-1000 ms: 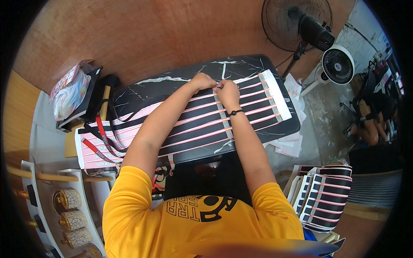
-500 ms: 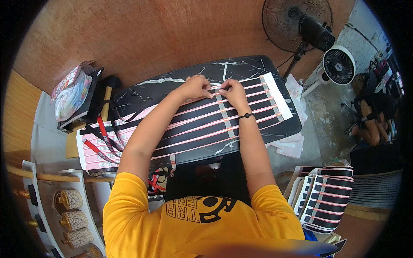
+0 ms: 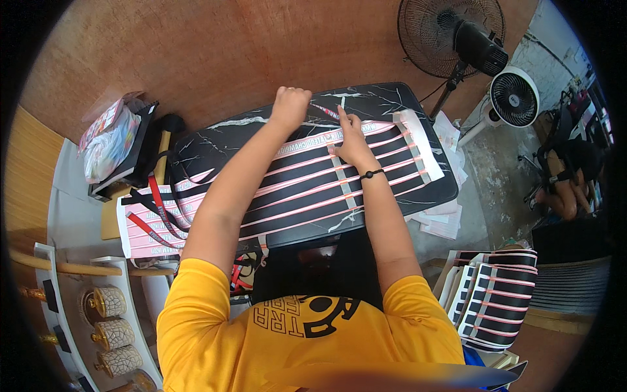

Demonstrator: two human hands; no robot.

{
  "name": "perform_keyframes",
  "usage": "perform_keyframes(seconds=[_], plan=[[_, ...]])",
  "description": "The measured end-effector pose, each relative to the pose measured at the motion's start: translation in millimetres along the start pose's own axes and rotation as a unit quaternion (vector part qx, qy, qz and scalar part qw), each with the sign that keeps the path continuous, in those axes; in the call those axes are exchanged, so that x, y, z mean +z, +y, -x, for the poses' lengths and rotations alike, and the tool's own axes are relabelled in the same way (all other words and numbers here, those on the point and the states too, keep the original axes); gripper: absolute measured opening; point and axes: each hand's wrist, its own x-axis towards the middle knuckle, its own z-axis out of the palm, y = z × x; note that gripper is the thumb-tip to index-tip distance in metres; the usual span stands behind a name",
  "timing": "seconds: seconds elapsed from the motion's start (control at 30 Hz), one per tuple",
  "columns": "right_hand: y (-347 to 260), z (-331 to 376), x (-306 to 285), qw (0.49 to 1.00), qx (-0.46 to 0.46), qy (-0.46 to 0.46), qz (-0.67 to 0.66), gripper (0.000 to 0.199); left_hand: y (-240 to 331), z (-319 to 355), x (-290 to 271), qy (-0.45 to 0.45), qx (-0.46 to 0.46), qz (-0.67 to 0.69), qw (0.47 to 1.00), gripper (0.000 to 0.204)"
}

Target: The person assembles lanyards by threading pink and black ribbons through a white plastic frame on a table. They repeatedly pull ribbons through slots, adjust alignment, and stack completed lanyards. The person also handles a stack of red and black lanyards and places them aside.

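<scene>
Support: black marble-patterned table, white veins.
On table: long sheet of black and pink strips, spanning nearly the full top, crossed by grey tape bands.
Left of table: sheet end overhanging, red and black lanyards lying on it.

Table: straight ahead of you, at 12 o'clock, under both your forearms.
Sheet of strips: lies across the table, running from 9 o'clock to 2 o'clock.
Your left hand: on the sheet's far edge, at 12 o'clock.
Your right hand: just right of it, on the sheet.
Bag: off the table's left end, at 10 o'clock.
Standing fan: behind the table, at 1 o'clock.
Stack of sheets: beside you at 4 o'clock.
</scene>
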Motion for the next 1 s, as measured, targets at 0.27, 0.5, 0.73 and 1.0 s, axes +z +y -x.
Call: perform_keyframes(seconds=[0.27,0.5,0.73,1.0], plan=[[13.9,-1.8,6.2,0.997,-0.03,0.048,-0.051,0.103,23.0,38.7,1.1,-0.082,0.144,0.191,0.968,0.033],[31.2,-5.6,2.5,0.995,-0.026,0.066,-0.075,0.053,41.9,52.6,4.3,0.001,0.078,0.199,0.977,0.008],[26.4,-0.7,6.1,0.996,-0.033,0.08,-0.035,0.039,62.8,91.0,-11.4,0.053,0.08,0.189,0.977,0.005],[33.2,1.8,7.7,0.989,-0.023,0.038,-0.14,0.011,81.7,103.7,-24.9,0.099,0.051,0.196,0.974,0.007]])
